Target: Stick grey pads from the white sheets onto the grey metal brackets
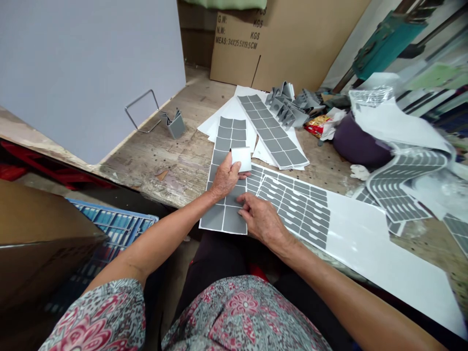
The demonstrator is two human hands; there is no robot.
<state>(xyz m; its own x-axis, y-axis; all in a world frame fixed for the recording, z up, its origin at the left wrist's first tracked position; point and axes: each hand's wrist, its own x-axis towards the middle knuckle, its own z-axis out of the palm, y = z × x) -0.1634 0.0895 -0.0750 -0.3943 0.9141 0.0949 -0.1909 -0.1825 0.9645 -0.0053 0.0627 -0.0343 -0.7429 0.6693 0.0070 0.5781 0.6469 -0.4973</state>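
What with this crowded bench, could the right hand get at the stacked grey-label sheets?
Probably yes. The stacked grey-label sheets lie just beyond the right hand, with only flat sheets between and nothing standing in the way. The left hand, holding a white paper piece, sits to one side.

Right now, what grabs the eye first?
Centre, a white sheet of grey rectangular labels lies under the left hand, which pinches a small white piece, with the right hand beside it. To the right, crumpled white sheets of grey strips heap beside a dark purple fabric bundle.
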